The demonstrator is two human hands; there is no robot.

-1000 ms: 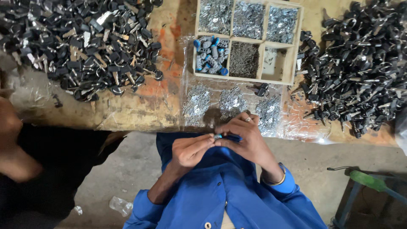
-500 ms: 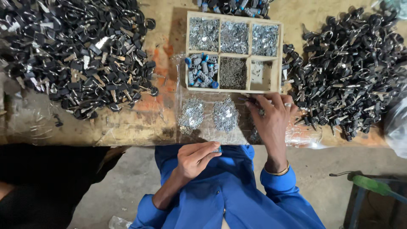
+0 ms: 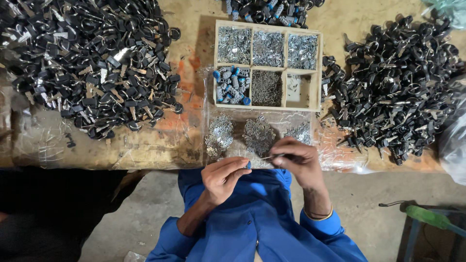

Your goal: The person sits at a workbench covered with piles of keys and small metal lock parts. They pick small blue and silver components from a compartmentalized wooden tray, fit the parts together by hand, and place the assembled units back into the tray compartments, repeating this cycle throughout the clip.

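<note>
At the bench's near edge, the left hand (image 3: 224,177) pinched a small blue-tipped part (image 3: 248,165), while the right hand (image 3: 297,163) closed its fingertips on a thin metal piece (image 3: 268,156) pointed at it. Held over the lap, either could probably slip and drop to the concrete floor (image 3: 369,199). Plastic sheet (image 3: 335,157) covered the worn wooden bench (image 3: 145,145), with black part heaps (image 3: 92,63) and a compartment tray (image 3: 268,65).
</note>
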